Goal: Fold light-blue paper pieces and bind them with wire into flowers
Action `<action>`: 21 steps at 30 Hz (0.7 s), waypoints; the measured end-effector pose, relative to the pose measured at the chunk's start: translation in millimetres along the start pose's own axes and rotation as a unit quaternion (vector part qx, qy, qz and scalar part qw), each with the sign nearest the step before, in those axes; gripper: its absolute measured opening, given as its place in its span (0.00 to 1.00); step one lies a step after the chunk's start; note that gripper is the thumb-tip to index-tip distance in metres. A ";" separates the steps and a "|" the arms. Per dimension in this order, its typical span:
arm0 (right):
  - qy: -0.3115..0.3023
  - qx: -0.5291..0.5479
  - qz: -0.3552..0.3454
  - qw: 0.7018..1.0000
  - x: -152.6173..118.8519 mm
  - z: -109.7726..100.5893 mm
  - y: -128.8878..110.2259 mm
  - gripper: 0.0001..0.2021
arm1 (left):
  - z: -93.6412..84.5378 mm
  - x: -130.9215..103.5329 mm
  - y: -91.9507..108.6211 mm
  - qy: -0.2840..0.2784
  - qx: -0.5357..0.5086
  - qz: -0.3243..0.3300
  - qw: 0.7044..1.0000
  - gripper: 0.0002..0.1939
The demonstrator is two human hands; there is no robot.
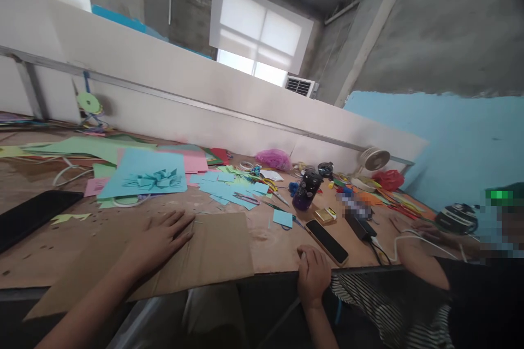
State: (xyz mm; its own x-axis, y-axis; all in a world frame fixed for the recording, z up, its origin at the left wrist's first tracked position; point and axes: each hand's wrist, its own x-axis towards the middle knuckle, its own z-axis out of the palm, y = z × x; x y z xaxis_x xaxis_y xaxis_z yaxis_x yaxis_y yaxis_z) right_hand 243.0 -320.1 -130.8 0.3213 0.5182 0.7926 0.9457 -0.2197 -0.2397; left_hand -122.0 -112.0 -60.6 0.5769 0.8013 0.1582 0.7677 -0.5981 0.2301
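Note:
My left hand [170, 234] lies flat on a brown cardboard sheet [223, 248], its fingers stretched out and slightly apart. The sheet sticks out past the front edge of the table. At that edge, right of the cardboard, my right hand [313, 272] rests with its fingers curled in; whether anything is inside is hidden. Close to my right hand lies a phone [327, 242] with a dark screen. Beyond the cardboard, a folded blue-green paper piece [158, 179] sits on a light-blue sheet [131, 166].
Cut blue paper pieces [221, 188] and scissors [280, 193] lie mid-table. A dark tumbler [308, 190], a gold box [325, 215] and a black power adapter [360, 224] stand right. A black tablet-like slab [36, 215] lies left. A co-worker's arm [423, 264] reaches in at right.

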 end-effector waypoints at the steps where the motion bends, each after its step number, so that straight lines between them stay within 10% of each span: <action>1: -0.003 0.003 -0.003 1.000 -0.4 0.1 1.0 0.13 | -1.2 -1.5 1.2 0.011 0.000 -0.002 1.000 0.28; 8: -0.031 0.060 0.036 0.997 -1.4 -4.0 0.1 0.12 | -7.8 -7.3 6.9 -0.002 0.003 0.001 1.000 0.27; 12: -0.075 0.176 0.172 0.966 11.6 -12.4 0.7 0.14 | -10.1 -5.0 7.7 -0.007 0.007 -0.006 1.000 0.27; 17: -0.038 0.313 0.266 0.911 86.3 -9.4 18.2 0.29 | -13.6 -6.0 28.3 0.030 0.030 -0.014 0.999 0.24; 21: 0.004 0.333 0.317 0.888 160.0 11.9 31.0 0.35 | -12.2 -12.5 62.1 0.013 0.024 0.100 0.995 0.20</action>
State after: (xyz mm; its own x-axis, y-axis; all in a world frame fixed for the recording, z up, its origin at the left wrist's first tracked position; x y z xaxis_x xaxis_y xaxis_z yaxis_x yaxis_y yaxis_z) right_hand 324.3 -234.2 -18.0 0.8023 0.4576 0.3833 0.3957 0.0732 -0.9155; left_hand -85.0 -158.9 -36.5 0.7126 0.6660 0.2205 0.6512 -0.7449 0.1452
